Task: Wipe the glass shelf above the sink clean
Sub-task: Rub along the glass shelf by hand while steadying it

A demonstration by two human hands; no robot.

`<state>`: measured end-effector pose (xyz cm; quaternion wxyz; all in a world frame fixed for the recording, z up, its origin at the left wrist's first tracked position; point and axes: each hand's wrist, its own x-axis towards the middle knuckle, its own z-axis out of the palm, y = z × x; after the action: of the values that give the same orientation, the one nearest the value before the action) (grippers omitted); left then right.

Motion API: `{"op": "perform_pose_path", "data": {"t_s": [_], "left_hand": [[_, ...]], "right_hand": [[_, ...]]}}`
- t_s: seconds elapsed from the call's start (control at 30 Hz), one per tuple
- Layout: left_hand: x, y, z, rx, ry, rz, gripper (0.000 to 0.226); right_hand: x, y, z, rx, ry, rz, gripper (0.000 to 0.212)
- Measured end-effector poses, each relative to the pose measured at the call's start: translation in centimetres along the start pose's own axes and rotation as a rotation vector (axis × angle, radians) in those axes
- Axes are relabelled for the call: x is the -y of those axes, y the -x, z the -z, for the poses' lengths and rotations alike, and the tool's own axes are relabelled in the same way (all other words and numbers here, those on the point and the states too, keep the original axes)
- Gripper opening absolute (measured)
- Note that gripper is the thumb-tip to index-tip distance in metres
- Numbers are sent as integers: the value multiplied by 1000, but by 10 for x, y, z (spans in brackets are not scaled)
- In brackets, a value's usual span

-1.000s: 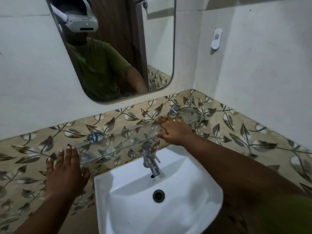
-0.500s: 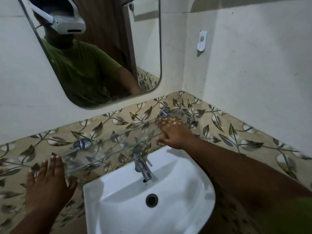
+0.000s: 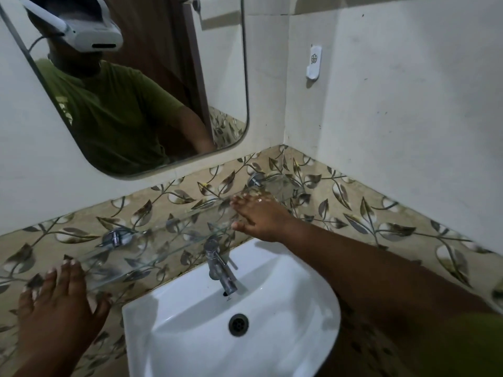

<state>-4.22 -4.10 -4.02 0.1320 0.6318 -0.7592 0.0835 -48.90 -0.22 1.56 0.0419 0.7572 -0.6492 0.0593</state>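
I see the glass shelf (image 3: 163, 240) running as a long strip from the lower left of the frame up toward the right of centre, fixed to the leaf-patterned tile just above the white sink (image 3: 231, 322) and its tap (image 3: 220, 268). My right hand (image 3: 261, 216) lies flat on the shelf's upper-right end, fingers together and extended, holding nothing I can make out; no cloth shows. My left hand (image 3: 57, 306) rests spread at the lower-left end, palm down. Most of the glass lies to the left of the right hand, so I judge the wipe should travel along that axis.
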Motion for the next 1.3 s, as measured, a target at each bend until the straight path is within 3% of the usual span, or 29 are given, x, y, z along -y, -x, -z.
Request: {"op": "perform_pose_path", "data": {"t_s": [0.13,0.3,0.4,0.57,0.73,0.83,0.93,1.13,1.3], "left_hand": [[-2,1,-3,12,22,6,101],[4,-1,-6,12,-12,-26,99],[3,0,-9,-41,9,-27,99],[9,-4,-14,-56,23,-41,103],[5,-5,-17,-37,57,-36,102],[3,-2,-12,-31,33,-70,102],[-8,3,5,-35,-8,-22,108],[-15,10,20,31,-49,-11,100],[-15,10,25,87,-77,-21,102]], "right_hand": [[-28,6,0,0,34,-229,115],[-19,-19,10,41,-20,-442,116],[-19,-27,5,2,-16,-450,121],[-30,0,1,74,91,-229,124],[-26,-5,8,112,-11,-458,131],[-24,-33,15,165,-72,-628,128],[-38,-52,16,209,-110,-678,122],[-37,-42,20,177,-24,-586,103],[-37,-22,11,62,-127,-482,85]]}}
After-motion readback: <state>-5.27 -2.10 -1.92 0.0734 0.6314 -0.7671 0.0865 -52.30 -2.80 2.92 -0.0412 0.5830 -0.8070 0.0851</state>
